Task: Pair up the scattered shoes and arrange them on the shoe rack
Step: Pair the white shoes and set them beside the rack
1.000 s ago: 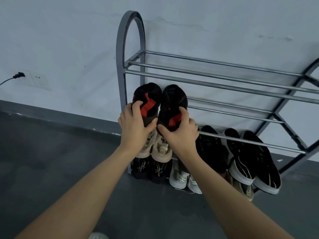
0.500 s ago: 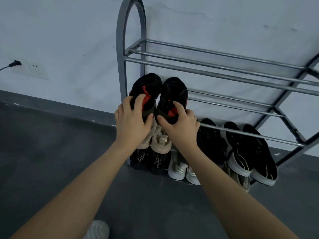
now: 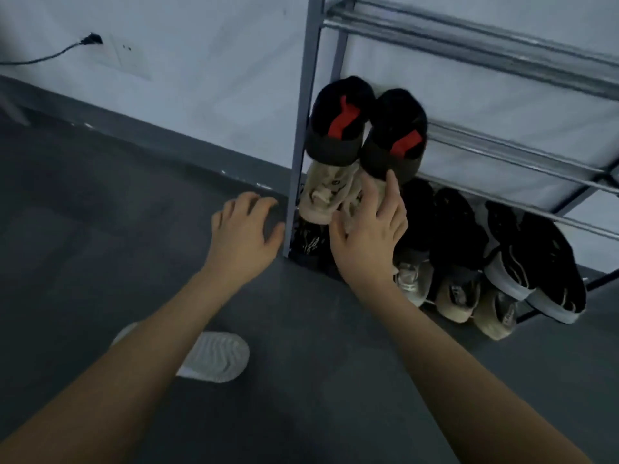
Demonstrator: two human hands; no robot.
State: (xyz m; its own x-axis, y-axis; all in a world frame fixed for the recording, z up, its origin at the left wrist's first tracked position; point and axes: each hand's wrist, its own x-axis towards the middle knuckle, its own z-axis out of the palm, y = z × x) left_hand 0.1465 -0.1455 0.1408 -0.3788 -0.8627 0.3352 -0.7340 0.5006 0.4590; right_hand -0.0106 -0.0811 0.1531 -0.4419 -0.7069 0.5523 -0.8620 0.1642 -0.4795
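Note:
A pair of black shoes with red patches [image 3: 365, 128] sits side by side on a middle bar shelf at the left end of the grey metal shoe rack [image 3: 303, 95]. My left hand [image 3: 246, 232] hovers over the floor left of the rack post, fingers spread, holding nothing. Just below the black pair, my right hand [image 3: 368, 236] is held with loose fingers in front of a beige pair [image 3: 326, 195]; one fingertip reaches the right black shoe's heel. A white shoe [image 3: 217, 358] lies on the floor, partly behind my left forearm.
Lower shelves hold several more shoes: black pairs [image 3: 445, 226], black slip-ons with white soles [image 3: 536, 262], beige and white sneakers [image 3: 459, 296]. A wall socket with a plugged cable [image 3: 90, 40] is at upper left. Dark grey floor [image 3: 100, 212] spreads left of the rack.
Both hands have let go of the black-and-red shoes, which now rest on the shelf, and dropped lower. The left hand moved left, off the rack. The view has swung left and down.

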